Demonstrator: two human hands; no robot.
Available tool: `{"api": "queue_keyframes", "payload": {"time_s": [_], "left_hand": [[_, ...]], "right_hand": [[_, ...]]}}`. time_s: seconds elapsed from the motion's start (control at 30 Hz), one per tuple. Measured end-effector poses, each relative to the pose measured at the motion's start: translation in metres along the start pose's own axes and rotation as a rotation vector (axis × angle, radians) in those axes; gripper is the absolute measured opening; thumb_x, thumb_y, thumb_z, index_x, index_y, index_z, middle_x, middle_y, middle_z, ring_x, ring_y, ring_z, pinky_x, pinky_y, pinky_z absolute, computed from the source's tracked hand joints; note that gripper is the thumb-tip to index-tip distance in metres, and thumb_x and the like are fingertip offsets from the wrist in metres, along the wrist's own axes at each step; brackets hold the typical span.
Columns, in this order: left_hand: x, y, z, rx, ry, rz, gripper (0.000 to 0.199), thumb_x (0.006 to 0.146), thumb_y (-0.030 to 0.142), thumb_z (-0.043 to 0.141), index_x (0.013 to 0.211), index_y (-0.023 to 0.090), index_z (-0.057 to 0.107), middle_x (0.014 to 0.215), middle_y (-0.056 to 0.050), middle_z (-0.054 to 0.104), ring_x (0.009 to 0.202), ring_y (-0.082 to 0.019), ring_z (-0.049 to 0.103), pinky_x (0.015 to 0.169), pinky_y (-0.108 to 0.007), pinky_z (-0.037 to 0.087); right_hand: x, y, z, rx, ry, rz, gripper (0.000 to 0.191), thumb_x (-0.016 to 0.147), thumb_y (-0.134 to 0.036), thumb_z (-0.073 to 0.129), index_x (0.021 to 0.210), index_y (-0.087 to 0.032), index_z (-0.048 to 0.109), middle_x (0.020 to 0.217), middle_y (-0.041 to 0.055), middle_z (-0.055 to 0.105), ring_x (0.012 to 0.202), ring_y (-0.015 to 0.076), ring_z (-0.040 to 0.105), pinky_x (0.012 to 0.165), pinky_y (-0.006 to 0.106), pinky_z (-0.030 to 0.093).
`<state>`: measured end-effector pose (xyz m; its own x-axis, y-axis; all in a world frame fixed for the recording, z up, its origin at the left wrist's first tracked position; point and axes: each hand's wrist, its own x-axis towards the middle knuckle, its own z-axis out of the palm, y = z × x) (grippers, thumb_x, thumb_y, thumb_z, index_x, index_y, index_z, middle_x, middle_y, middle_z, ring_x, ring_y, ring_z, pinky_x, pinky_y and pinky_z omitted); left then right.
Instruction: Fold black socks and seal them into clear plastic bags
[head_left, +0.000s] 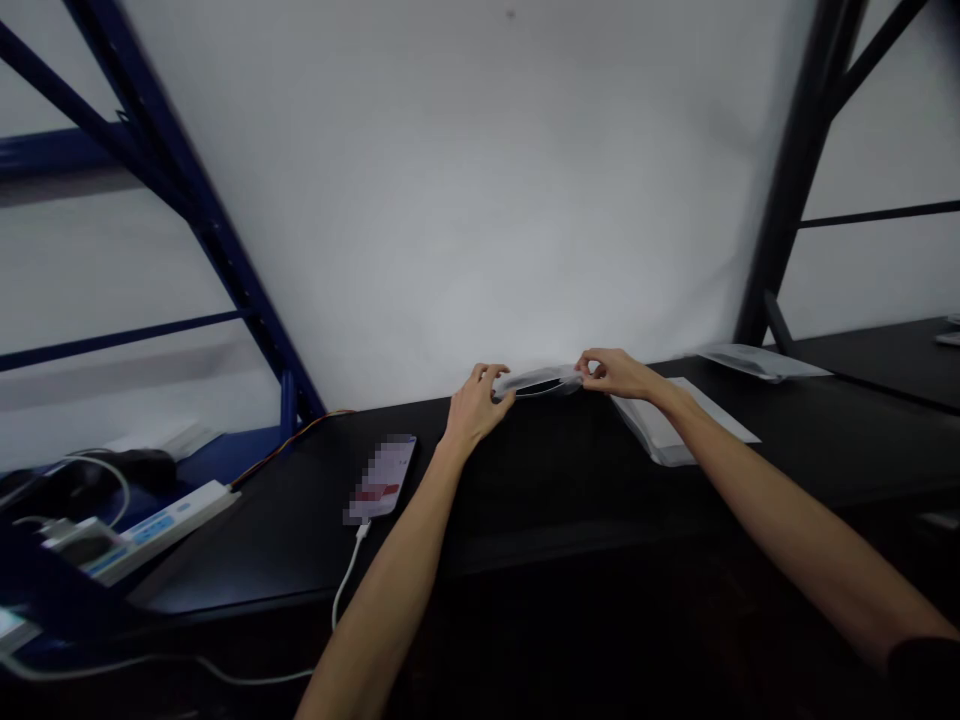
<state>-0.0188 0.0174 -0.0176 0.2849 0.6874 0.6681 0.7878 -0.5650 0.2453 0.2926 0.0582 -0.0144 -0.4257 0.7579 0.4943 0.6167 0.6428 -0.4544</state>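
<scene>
Where the surface [300,515] meets the pale wall [465,240], a clear plastic bag [536,377] spans the gap between the two hands, a dark slit showing along its near side. Right hand [590,370]: thumb and fingertips pinching the bag's right end. Left hand [501,385]: thumb and fingers curved about the left end, tips apart; cannot tell how firmly they close on the film.

Handling, by judgement: very light, thin, limp. Film probably slick, apt to cling to itself and to crease. Little stiffness, so it likely sags unless kept taut from both ends. Not brittle, though a hard tug might stretch or split an edge. Best hold: fingertip pinch at the two end corners, pull gentle and even, mid-span left free.

Nearby: white packet [660,425] just beyond the right forearm; another clear packet [761,362] farther right.
</scene>
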Motion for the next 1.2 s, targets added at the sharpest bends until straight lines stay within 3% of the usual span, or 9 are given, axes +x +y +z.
{"api": "queue_keyframes", "payload": {"time_s": [0.1,0.27,0.4,0.53,0.67,0.77,0.97,1.1,1.2], "left_hand": [[0.002,0.011,0.000,0.012,0.043,0.097,0.026,0.096,0.032,0.060,0.121,0.028,0.066,0.120,-0.005,0.059,0.092,-0.018,0.061,0.085,-0.031,0.046],[0.003,0.018,0.005,0.096,-0.055,0.277,0.019,0.098,0.025,0.058,0.106,0.029,0.074,0.119,-0.005,0.060,0.104,-0.022,0.055,0.099,-0.038,0.040],[0.002,0.016,0.009,0.133,-0.027,0.229,0.025,0.100,0.024,0.055,0.113,0.031,0.075,0.119,-0.005,0.060,0.104,-0.022,0.056,0.098,-0.039,0.041],[0.002,0.012,0.009,0.151,-0.016,0.214,0.029,0.101,0.026,0.054,0.123,0.034,0.071,0.132,-0.005,0.058,0.114,-0.023,0.056,0.103,-0.040,0.040],[0.001,0.006,0.011,0.165,-0.069,0.169,0.047,0.092,0.036,0.069,0.139,0.034,0.060,0.152,-0.007,0.045,0.133,-0.029,0.048,0.111,-0.046,0.038],[-0.001,0.001,0.018,0.209,-0.138,0.131,0.056,0.083,0.034,0.078,0.137,0.029,0.060,0.157,-0.010,0.041,0.140,-0.033,0.043,0.114,-0.049,0.036],[-0.002,-0.003,0.025,0.191,-0.184,0.078,0.044,0.079,0.010,0.069,0.121,0.025,0.068,0.134,-0.010,0.063,0.118,-0.030,0.063,0.106,-0.043,0.045],[0.002,-0.001,0.018,0.027,-0.116,0.005,0.043,0.085,0.015,0.063,0.126,0.026,0.066,0.126,-0.007,0.068,0.109,-0.027,0.067,0.095,-0.040,0.052],[0.006,0.001,0.015,-0.183,-0.105,0.088,0.047,0.081,0.014,0.063,0.127,0.025,0.065,0.125,-0.006,0.069,0.116,-0.025,0.064,0.104,-0.039,0.048]], "right_hand": [[0.002,-0.002,0.003,0.016,0.003,-0.030,0.009,0.079,-0.026,0.063,0.085,-0.020,0.060,0.110,0.0088,0.073,0.073,0.0172,0.067,0.066,0.030,0.052],[0.004,-0.011,0.007,-0.028,0.053,-0.105,0.009,0.080,-0.024,0.062,0.088,-0.021,0.059,0.104,0.0074,0.073,0.076,0.0179,0.068,0.073,0.032,0.053],[0.004,-0.017,0.010,-0.030,0.023,-0.163,0.008,0.083,-0.025,0.060,0.089,-0.022,0.057,0.099,0.0064,0.072,0.081,0.0191,0.068,0.074,0.032,0.053],[0.003,-0.024,0.010,0.039,-0.017,-0.144,0.009,0.083,-0.026,0.060,0.089,-0.022,0.056,0.098,0.0070,0.071,0.084,0.0203,0.067,0.073,0.033,0.054],[0.002,-0.033,0.010,0.063,-0.032,-0.158,0.008,0.085,-0.027,0.058,0.087,-0.022,0.053,0.093,0.0052,0.070,0.077,0.0174,0.064,0.072,0.031,0.052],[0.000,-0.045,0.016,0.052,-0.051,-0.192,0.006,0.085,-0.026,0.058,0.086,-0.022,0.053,0.091,0.0040,0.069,0.076,0.0169,0.062,0.072,0.031,0.051],[0.000,-0.065,0.029,0.087,-0.057,-0.276,0.010,0.090,-0.030,0.062,0.097,-0.023,0.059,0.098,0.0041,0.069,0.083,0.0183,0.063,0.078,0.033,0.052],[-0.001,-0.058,0.021,-0.012,0.013,-0.278,0.047,0.088,-0.042,0.071,0.129,-0.026,0.056,0.123,0.0074,0.065,0.080,0.0174,0.064,0.076,0.033,0.052],[-0.002,-0.046,0.012,-0.159,0.143,-0.259,0.044,0.090,-0.045,0.069,0.129,-0.028,0.059,0.122,0.0059,0.065,0.078,0.0179,0.062,0.074,0.032,0.049]]}}
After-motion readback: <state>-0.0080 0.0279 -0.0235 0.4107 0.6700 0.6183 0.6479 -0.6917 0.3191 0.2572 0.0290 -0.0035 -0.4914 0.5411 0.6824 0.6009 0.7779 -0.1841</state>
